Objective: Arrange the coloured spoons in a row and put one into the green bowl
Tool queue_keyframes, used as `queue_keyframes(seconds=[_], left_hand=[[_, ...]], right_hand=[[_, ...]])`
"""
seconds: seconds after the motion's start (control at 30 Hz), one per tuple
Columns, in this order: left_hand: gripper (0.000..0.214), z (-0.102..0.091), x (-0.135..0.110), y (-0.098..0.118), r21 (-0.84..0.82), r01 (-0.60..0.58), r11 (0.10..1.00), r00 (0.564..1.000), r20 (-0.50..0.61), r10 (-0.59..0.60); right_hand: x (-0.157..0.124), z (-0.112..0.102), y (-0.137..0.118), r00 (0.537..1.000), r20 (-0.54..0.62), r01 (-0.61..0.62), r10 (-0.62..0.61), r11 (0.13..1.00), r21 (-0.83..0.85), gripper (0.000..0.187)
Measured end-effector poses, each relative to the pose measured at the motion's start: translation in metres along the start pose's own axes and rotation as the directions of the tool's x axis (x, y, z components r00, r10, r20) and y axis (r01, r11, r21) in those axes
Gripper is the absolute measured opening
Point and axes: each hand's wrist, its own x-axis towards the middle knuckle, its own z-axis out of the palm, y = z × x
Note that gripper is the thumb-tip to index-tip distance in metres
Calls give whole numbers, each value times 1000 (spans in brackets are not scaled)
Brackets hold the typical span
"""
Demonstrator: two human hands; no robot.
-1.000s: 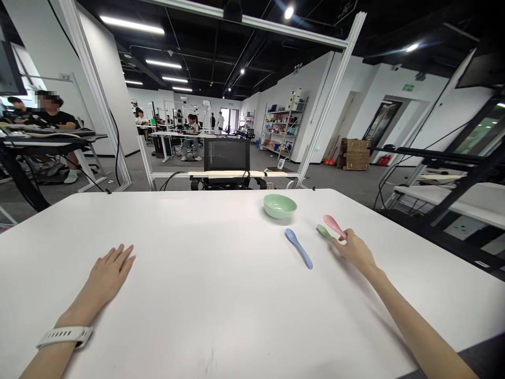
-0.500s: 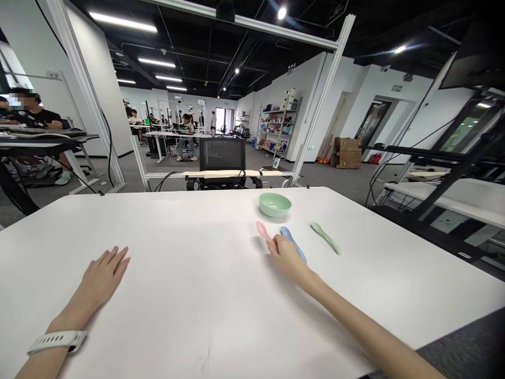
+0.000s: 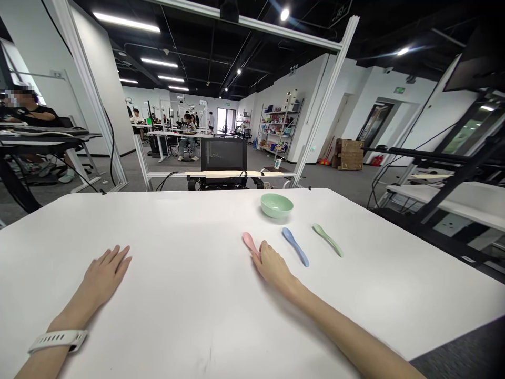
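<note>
My right hand (image 3: 274, 267) is closed on the handle of a pink spoon (image 3: 249, 241), low over the table or on it; its bowl end points away from me. Just right of that hand lies a blue spoon (image 3: 295, 247), and further right a green spoon (image 3: 328, 240), both slanting with their bowl ends to the far left. A light green bowl (image 3: 276, 206) stands upright behind the spoons. Flat on the tabletop at the left rests my left hand (image 3: 103, 276), its fingers stretched out and holding nothing.
The white table (image 3: 177, 305) has its far edge just behind the bowl. Beyond that edge are a black chair (image 3: 223, 154) and a metal frame (image 3: 327, 95). Dark stands and another desk (image 3: 465, 202) are at the right. Several people sit or stand in the background.
My right hand has moved left and slightly toward me with the pink spoon, away from the blue spoon, which shows fully now. My left hand stays in place.
</note>
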Motion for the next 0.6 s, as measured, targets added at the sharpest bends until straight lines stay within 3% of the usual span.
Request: queue_keyframes(seconds=[0.6], left_hand=[[71,-2,0,2,12,7,1000,1000,-9,-7]], right_hand=[[1,-2,3,1000,10,-6,5,996,89,16]])
